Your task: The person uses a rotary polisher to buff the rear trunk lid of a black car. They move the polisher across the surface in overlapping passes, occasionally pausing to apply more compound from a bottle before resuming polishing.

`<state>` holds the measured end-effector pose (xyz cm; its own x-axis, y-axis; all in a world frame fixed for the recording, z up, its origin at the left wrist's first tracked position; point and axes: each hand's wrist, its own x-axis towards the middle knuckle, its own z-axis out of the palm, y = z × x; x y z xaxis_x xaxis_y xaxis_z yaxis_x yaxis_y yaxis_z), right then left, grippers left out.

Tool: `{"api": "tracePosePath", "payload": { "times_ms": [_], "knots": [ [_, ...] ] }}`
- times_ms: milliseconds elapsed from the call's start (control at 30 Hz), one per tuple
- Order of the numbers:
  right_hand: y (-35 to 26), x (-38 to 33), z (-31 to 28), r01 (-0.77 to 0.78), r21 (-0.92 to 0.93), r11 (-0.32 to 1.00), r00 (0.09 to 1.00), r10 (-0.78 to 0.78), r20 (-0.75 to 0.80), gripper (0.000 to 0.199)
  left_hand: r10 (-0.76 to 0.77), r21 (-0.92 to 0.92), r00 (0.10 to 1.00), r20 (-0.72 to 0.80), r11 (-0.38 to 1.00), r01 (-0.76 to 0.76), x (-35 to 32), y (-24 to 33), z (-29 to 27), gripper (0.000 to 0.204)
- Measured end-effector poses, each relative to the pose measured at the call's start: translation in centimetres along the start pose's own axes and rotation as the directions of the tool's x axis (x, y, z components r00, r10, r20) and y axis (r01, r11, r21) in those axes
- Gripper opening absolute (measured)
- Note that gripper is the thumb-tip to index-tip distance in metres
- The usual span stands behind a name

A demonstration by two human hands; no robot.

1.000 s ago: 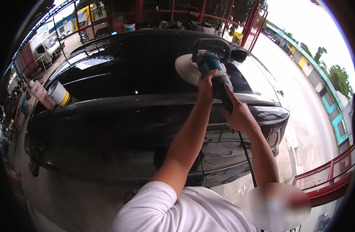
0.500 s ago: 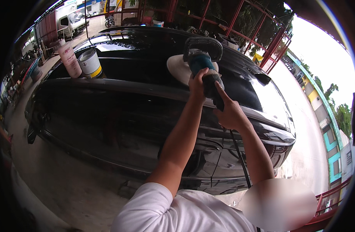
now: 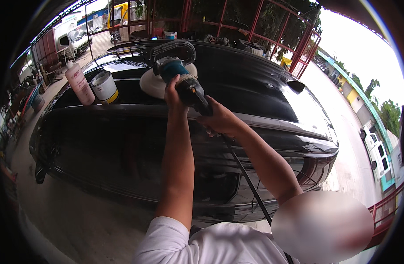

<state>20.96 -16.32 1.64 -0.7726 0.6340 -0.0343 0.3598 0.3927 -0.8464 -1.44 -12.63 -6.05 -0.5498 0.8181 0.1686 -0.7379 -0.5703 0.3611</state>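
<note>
Got the polisher (image 3: 174,69) on the car roof (image 3: 241,79), left of top centre, my left hand (image 3: 174,94) up front, right hand (image 3: 223,118) lower and further right on the handle (image 3: 204,106). Bottle (image 3: 80,86) and can (image 3: 104,87) stand left of it, bottle outermost. Truck's (image 3: 75,40) behind them, upper left; cord (image 3: 249,182) runs toward lower right.

Counted close by: one left hand (image 3: 174,94) and one right hand (image 3: 221,118) (a bare pair), one polisher (image 3: 173,69), one round white pad (image 3: 150,85), one black cable (image 3: 251,185), one dark car (image 3: 109,141), one pinkish bottle (image 3: 80,86), one grey can (image 3: 104,86). Counted farther off: one white truck (image 3: 79,38), one motorcycle (image 3: 115,37), one bucket (image 3: 170,36), one white vehicle (image 3: 377,153) by the roadside.
</note>
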Motion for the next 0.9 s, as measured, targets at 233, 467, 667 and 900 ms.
{"api": "tracePosePath", "payload": {
  "times_ms": [233, 467, 667, 900],
  "knots": [
    [-0.4, -2.6, -2.8, -0.051, -0.135, 0.990, 0.997, 0.058, 0.052, 0.059, 0.149, 0.086, 0.988, -0.034, 0.986, -0.146, -2.9, -1.5, 1.3, 0.050],
    [2.6, -6.3, -7.2, -0.090, -0.270, 0.959, 0.995, 0.096, 0.007, 0.050, 0.089, 0.062, 0.996, 0.012, 0.994, -0.089, -5.3, -7.8, 4.2, 0.046],
    [7.3, -10.8, -14.2, -0.083, -0.251, 0.964, 0.996, 0.077, -0.035, 0.061, 0.105, 0.106, 0.993, 0.050, 0.988, -0.110, -7.2, -16.8, 9.2, 0.045],
    [11.6, -16.0, -21.1, -0.127, -0.229, 0.965, 0.989, 0.106, -0.101, 0.061, 0.035, 0.077, 0.999, 0.033, 0.996, -0.037, -9.3, -26.2, 14.0, 0.045]
  ]
}}
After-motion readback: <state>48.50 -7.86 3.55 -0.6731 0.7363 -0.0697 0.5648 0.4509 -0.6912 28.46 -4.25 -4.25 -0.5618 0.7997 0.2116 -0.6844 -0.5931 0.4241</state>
